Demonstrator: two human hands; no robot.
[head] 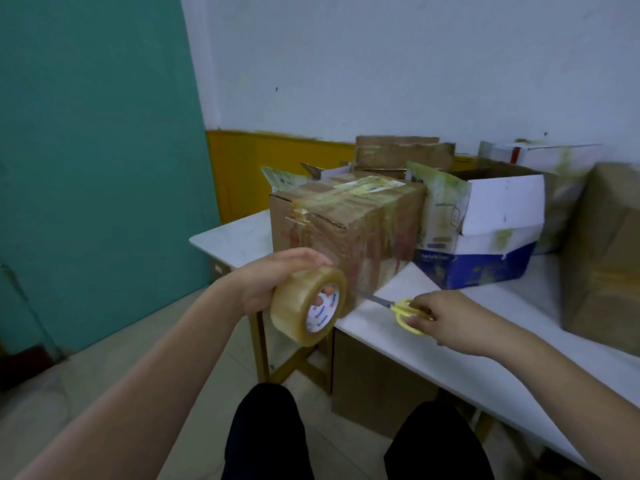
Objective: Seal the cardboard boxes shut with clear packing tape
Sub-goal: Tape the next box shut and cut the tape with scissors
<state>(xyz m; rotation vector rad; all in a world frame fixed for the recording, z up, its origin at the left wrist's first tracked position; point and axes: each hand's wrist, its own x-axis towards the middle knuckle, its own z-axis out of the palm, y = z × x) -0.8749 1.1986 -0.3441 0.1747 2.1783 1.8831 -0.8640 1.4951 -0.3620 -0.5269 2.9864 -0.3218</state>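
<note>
My left hand [273, 282] grasps the roll of clear tape [308, 304], fingers hooked through its core, held just off the table [450, 358] edge at 9 o'clock of the scissors. My right hand [457, 320] grips the yellow-handled scissors [405, 311], blades pointing toward 10 o'clock at the roll. The taped cardboard box [349, 230] stands on the table at 12 o'clock of the roll; a white-and-blue open box [485, 237] touches it at 3 o'clock.

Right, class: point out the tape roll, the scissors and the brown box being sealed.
tape roll [294, 306]: head view, on its clear outer band.
scissors [403, 308]: head view, on the yellow handle.
brown box [374, 223]: head view, on its taped front face.
</note>
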